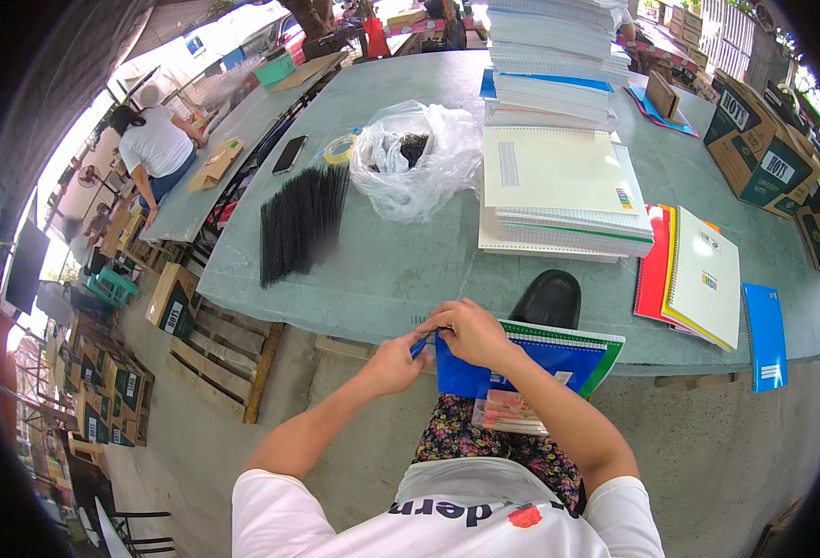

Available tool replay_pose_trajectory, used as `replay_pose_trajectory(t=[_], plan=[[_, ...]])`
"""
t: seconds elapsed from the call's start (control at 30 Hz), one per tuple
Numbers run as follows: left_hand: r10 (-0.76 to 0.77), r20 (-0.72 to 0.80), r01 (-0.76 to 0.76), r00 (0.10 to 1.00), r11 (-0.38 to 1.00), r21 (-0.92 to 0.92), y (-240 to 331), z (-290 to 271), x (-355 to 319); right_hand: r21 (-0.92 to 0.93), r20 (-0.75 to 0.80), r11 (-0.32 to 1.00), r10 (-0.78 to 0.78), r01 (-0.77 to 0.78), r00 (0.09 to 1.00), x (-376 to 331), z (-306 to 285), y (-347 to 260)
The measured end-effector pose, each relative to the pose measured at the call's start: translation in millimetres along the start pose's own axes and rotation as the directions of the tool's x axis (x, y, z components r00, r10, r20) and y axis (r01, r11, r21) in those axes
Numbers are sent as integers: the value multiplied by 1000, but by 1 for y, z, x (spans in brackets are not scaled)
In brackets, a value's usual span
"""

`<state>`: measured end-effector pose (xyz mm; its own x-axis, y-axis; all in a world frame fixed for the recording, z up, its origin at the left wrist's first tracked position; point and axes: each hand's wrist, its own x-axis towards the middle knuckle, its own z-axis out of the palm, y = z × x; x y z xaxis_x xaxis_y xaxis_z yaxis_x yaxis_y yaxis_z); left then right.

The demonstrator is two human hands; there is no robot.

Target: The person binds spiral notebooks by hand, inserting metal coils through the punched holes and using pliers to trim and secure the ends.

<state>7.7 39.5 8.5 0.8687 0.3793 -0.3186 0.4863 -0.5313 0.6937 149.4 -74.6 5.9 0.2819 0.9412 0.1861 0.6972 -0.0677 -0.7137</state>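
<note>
Co-worker: at your 10 o'clock, far off, a person in a white top (157, 141) bends over a second long table (242, 121), where flat cardboard pieces (214, 164) lie.

Pallet: at your 9 o'clock, on the floor below the table edge, a wooden pallet (228, 358) sits with printed cartons (175, 302) just beside it.

Black strips: at your 11 o'clock a fanned bundle of black binding strips (303, 221) lies on the grey table (382, 270), with a dark phone (289, 153) and a tape roll (339, 149) beyond it.

Bag: at your 12 o'clock a clear plastic bag (424, 158) holds more black pieces.

Left hand: your left hand (393, 365) is closed, pinching the left edge of the blue notebook (521, 365); what sits between the fingertips is too small to tell.

Right hand: your right hand (470, 333) is clamped over the top left corner of the same notebook, touching your left hand.

Blue notebook: it is held over your lap at the near table edge, at your 6 o'clock, tilted, with a green notebook (605, 358) under it and a clear packet (507, 409) below.

Stacks: at your 1 o'clock tall stacks of spiral notebooks (559, 177) stand on the table.

Loose notebooks: at your 2 o'clock lie a red cover (653, 265), a white-covered notebook (707, 279) on top of it, and a blue one (765, 335) further right.

Cartons: at your 2 o'clock, far off, green and brown cartons (763, 149) crowd the table's right end.
</note>
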Motion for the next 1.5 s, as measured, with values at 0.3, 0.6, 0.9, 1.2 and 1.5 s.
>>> replay_pose_trajectory(t=[0.3,0.6,0.9,1.2,1.5], plan=[[-124,471,424,873,671,-608,9,-7,-14,3,-147,981,194,-196,970,-1,-1,-7],[-89,412,308,907,807,-504,-19,-4,-6,19,-173,994,107,-106,979,-3,4,-4],[51,49,-11,998,793,-609,4,-29,28,-50,-161,999,-23,15,987,-18,16,-22],[-11,-666,-432,746,754,-496,79,-177,171,-304,-103,952,-77,43,992,-46,9,-38],[498,-519,-179,695,819,545,-75,-53,137,-275,-84,950,127,-146,988,-102,-46,-7]])
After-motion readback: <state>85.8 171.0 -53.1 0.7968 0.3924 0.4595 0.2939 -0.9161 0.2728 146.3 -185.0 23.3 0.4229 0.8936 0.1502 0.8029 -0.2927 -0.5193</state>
